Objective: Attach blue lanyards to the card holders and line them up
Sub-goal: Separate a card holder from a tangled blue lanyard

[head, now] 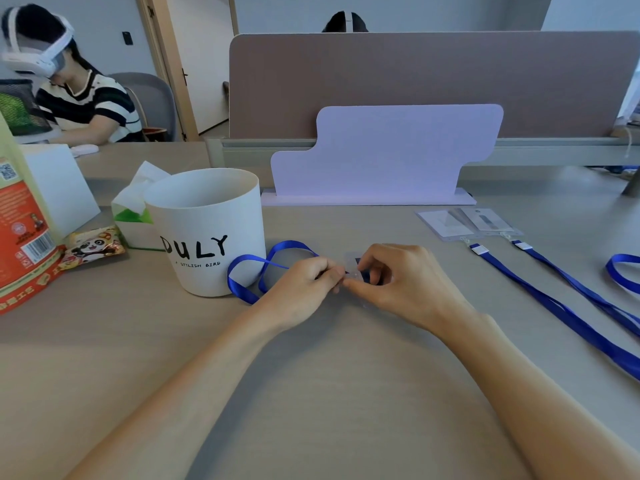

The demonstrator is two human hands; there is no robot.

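Note:
My left hand (304, 289) pinches the end of a blue lanyard (249, 268), whose loops curl on the table beside the white cup. My right hand (391, 282) grips a clear card holder (355, 268), mostly hidden by my fingers. Both hands meet at mid-table, fingertips touching. At the right, two clear card holders (446, 223) (488, 220) lie side by side, each with a blue lanyard (554, 306) (585, 289) clipped on and running toward the right edge. Another blue loop (620, 268) shows at the far right.
A white cup (207, 230) marked "DULY" stands left of my hands. Behind it sit a tissue box (133, 216), a snack packet (91, 247) and an orange carton (20, 233). A lilac stand (381, 157) and a desk divider (433, 81) close the back. A person with a headset sits at far left.

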